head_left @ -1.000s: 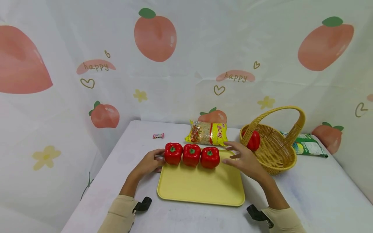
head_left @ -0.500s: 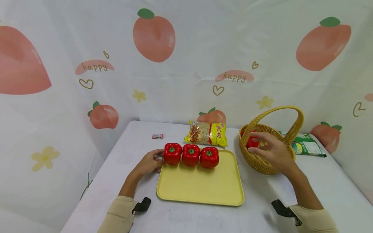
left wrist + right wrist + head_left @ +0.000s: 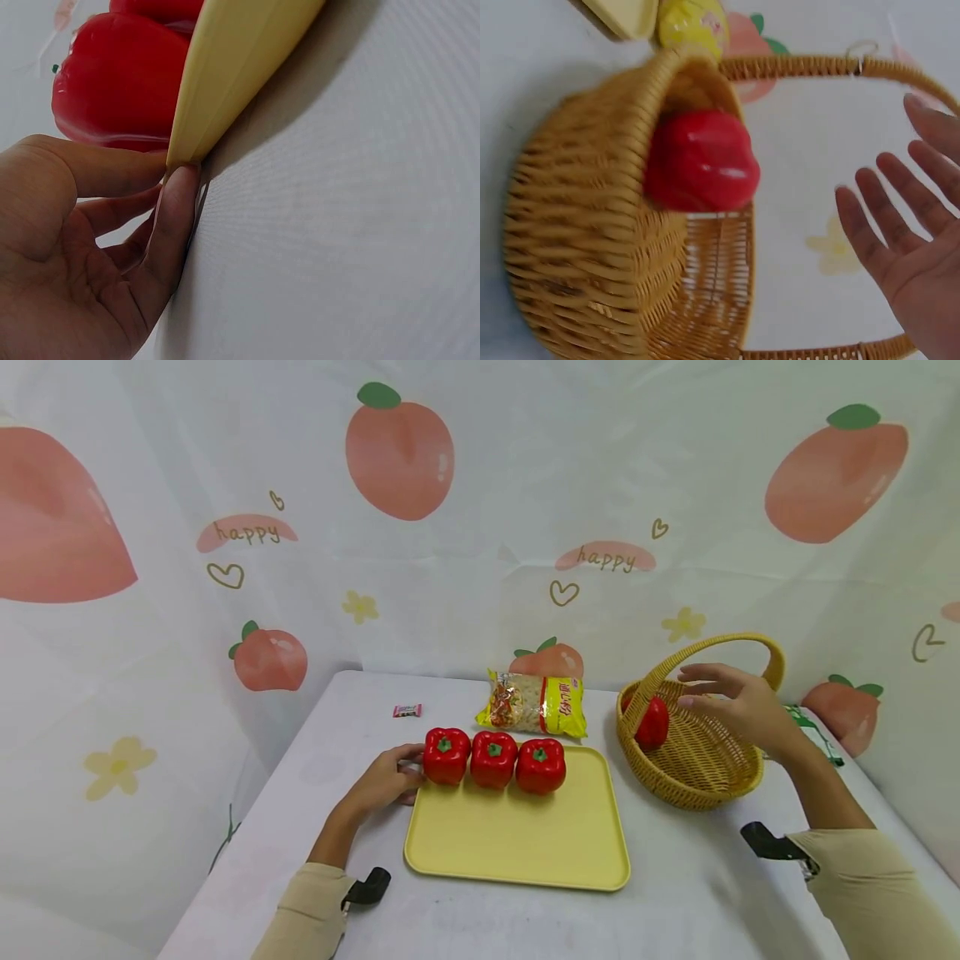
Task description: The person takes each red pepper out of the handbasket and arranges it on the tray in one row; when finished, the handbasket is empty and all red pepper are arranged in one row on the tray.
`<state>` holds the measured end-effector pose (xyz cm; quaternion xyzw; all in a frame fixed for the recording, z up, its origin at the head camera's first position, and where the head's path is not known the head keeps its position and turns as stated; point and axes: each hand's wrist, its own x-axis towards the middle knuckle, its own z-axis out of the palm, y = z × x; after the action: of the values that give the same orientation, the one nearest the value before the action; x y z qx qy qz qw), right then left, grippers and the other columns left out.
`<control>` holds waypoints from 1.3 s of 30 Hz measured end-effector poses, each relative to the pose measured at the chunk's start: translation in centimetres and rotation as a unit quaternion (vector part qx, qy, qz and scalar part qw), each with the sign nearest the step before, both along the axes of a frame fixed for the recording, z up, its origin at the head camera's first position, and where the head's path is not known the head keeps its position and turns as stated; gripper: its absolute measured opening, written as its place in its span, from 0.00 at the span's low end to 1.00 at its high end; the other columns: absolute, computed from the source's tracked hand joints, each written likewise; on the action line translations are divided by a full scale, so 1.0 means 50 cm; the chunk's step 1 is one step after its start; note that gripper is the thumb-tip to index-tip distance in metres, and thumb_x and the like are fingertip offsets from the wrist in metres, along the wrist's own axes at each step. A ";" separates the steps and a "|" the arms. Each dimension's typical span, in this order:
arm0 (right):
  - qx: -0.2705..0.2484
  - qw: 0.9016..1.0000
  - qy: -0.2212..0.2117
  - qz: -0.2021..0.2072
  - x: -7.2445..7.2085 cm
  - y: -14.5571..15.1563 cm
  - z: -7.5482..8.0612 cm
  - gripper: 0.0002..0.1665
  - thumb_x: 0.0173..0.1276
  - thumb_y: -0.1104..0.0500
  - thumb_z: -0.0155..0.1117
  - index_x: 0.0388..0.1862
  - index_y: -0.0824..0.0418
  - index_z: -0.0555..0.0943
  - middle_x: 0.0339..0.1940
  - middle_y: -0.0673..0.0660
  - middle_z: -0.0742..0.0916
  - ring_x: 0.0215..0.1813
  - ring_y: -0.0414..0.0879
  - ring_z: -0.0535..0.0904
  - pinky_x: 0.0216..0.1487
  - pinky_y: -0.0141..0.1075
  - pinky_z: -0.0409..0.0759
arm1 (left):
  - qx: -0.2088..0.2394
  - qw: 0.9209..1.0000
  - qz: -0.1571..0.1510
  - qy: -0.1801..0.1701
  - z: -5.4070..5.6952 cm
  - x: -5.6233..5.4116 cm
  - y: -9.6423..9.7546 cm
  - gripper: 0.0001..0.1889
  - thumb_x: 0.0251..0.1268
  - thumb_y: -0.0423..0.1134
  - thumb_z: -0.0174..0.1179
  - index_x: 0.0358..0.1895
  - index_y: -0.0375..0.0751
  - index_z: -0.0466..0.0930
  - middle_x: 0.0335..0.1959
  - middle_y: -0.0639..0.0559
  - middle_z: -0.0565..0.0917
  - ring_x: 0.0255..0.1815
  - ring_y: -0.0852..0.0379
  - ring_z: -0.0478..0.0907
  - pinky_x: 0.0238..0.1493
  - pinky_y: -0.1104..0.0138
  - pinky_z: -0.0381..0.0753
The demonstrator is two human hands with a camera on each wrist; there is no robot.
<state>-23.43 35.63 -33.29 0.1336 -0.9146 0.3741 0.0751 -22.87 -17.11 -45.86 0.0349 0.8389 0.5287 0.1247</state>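
Observation:
In the head view, several red bell peppers are present. Three of them, a left one (image 3: 446, 757), a middle one (image 3: 492, 760) and a right one (image 3: 540, 767), form a row along the far side of a yellow tray (image 3: 517, 843). At the tray's far left corner my left hand (image 3: 381, 779) pinches the rim; the left wrist view shows thumb and fingers meeting around the tray edge (image 3: 225, 75). My right hand (image 3: 746, 703) hovers over a wicker basket (image 3: 667, 783), holding nothing, fingers extended. Inside that basket lies another red bell pepper (image 3: 705, 161), apart from the hand.
Behind the tray lies a yellow food packet (image 3: 534, 703), with a small pink-wrapped candy (image 3: 407, 711) to its left. A green packet (image 3: 817, 731) sits behind the basket, partly hidden by my right arm. The basket's tall handle (image 3: 690, 647) arches upward.
My right hand has travelled from beside the right pepper on the tray rightward and up, over the basket. The left hand, tray and peppers have stayed put.

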 end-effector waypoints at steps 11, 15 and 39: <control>0.019 0.989 -0.141 0.027 -0.085 0.025 0.021 0.33 0.78 0.45 0.64 0.74 0.60 0.73 0.72 0.66 0.81 0.64 0.51 0.85 0.57 0.39 0.85 | 0.006 1.000 -0.006 0.005 -0.001 0.001 0.000 0.32 0.67 0.31 0.62 0.76 0.35 0.72 0.70 0.35 0.77 0.51 0.49 0.84 0.41 0.62 0.91; 0.016 0.985 -0.165 0.039 -0.105 0.032 0.008 0.33 0.78 0.46 0.66 0.73 0.62 0.73 0.73 0.67 0.79 0.62 0.49 0.85 0.56 0.36 0.86 | 0.011 1.000 -0.005 0.003 -0.002 0.000 0.000 0.32 0.67 0.31 0.62 0.76 0.35 0.72 0.70 0.36 0.78 0.51 0.49 0.84 0.41 0.62 0.92; 0.009 0.960 -0.273 0.057 -0.147 0.035 -0.075 0.47 0.78 0.49 0.66 0.83 0.73 0.59 0.77 0.78 0.71 0.74 0.73 0.71 0.65 0.61 0.82 | 0.005 1.000 -0.003 0.012 0.000 0.004 -0.001 0.31 0.67 0.30 0.63 0.75 0.36 0.73 0.67 0.38 0.80 0.49 0.49 0.82 0.40 0.62 0.91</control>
<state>-30.80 37.39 -37.04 0.0788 -0.8944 0.3920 -0.2004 -22.69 -17.16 -45.87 0.0446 0.8374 0.5322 0.1164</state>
